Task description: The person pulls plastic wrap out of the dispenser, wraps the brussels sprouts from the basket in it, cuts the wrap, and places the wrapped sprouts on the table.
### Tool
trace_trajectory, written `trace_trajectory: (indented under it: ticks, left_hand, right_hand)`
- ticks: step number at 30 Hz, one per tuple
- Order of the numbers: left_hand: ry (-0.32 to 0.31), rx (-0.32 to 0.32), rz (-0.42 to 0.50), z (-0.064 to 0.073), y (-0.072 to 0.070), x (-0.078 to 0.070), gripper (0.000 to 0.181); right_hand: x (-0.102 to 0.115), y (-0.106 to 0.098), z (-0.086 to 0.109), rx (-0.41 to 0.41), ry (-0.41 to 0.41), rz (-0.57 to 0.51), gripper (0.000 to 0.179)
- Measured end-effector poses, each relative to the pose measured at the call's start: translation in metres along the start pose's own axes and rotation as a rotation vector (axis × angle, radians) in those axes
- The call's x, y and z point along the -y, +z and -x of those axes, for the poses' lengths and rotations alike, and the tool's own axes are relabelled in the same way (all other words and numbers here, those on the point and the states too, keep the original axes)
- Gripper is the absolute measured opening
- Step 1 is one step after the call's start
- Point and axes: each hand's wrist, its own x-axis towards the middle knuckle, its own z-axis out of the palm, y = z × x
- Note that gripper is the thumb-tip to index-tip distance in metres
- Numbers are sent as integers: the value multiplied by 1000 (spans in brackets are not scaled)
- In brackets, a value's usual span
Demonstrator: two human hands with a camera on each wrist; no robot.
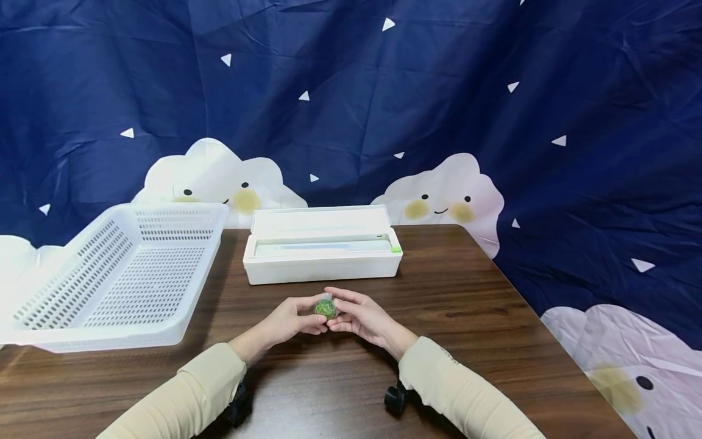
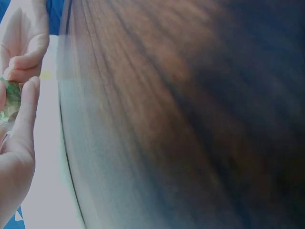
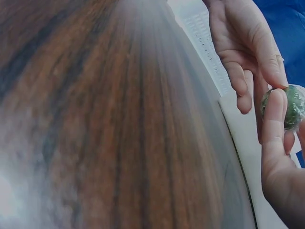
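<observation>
A small green round thing in clear plastic wrap (image 1: 326, 308) is held between both hands, above the table and in front of the white box. My left hand (image 1: 289, 319) pinches it from the left with thumb and fingers. From the right, my right hand (image 1: 363, 317) grips it, fingers curled about its side. The right wrist view shows the wrinkled clear film over the green ball (image 3: 295, 107), with a thumb pressed against it. Only part of the wrapped ball (image 2: 10, 100) shows at the left wrist view's edge, partly covered by fingers.
A white long box (image 1: 323, 268) with its lid raised stands behind the hands; a light strip and a green tab show inside. At the left is a white perforated basket (image 1: 178, 323). The dark wooden table (image 1: 466, 317) ends at a blue cloud-patterned curtain (image 1: 351, 91).
</observation>
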Motion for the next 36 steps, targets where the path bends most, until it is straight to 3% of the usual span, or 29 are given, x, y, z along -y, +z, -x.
trace_trajectory:
  ticks: [4,9,12,23,29,33,36]
  left_hand:
    - [-14,6,4,1,-1,0,51]
    - [16,30,-21,0,-2,1,47]
    - [37,47,-28,0,-3,1,46]
    - [9,61,-35,1,-4,-2,48]
    - [-16,-8,-109,1,-4,0,52]
    - [-31,-54,-170,1,-4,1,54]
    - [-21,-46,-171,1,-4,0,61]
  right_hand:
    - [-1,-1,-1,1,-20,40,43]
    - [-2,-1,-1,-8,-47,91,44]
    - [-2,0,-2,-29,-65,95,43]
    - [1,3,-4,-55,-78,89,39]
    - [4,4,-5,-19,-97,125,41]
    - [4,4,-5,-48,-87,136,42]
    - [4,3,-4,-81,-86,144,42]
